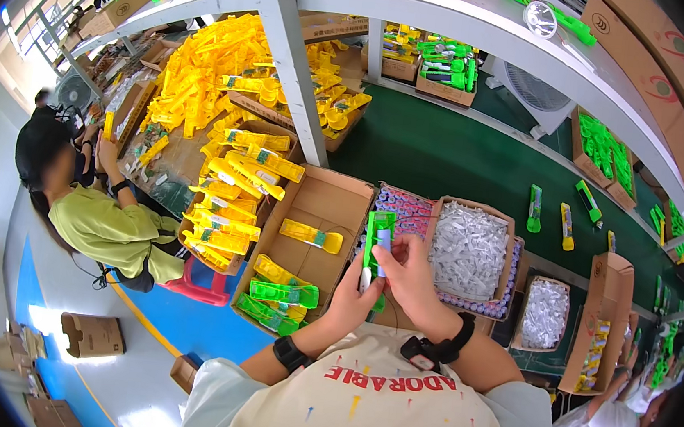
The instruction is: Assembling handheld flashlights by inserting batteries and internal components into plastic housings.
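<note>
Green tabletop [447, 149] runs off beneath a pale shelf frame [287, 52], with a mass of yellow casings [199, 68] heaped to the left and a co-worker [111, 220] seated at that side. Through the head view I find the casing [370, 251] I care about right between the hands, in front of the chest: green, its long axis pointing away from the body, far end up toward the table's depth. A lavender cell [384, 241] lies along that axis, on the casing's right side, so the two run nearly parallel.

Left hand [352, 298] has the casing's near end, fingers closed around it from the left and below, a small white piece [365, 279] showing by the thumb. Right hand [416, 286] comes in from the right, thumb laid on the cell and fingers bent beyond it; I cannot tell whether it pinches the cell or only presses. Both hands are on the work, but the right is nearer the cell. I read both forearms as slanting inward from the lower edge, wrists banded in black.

Just left of the hands sits an open carton [311, 196] holding yellow and green casings; beyond and right are a tray of cells [404, 205] and a box of white bits [471, 252].
</note>
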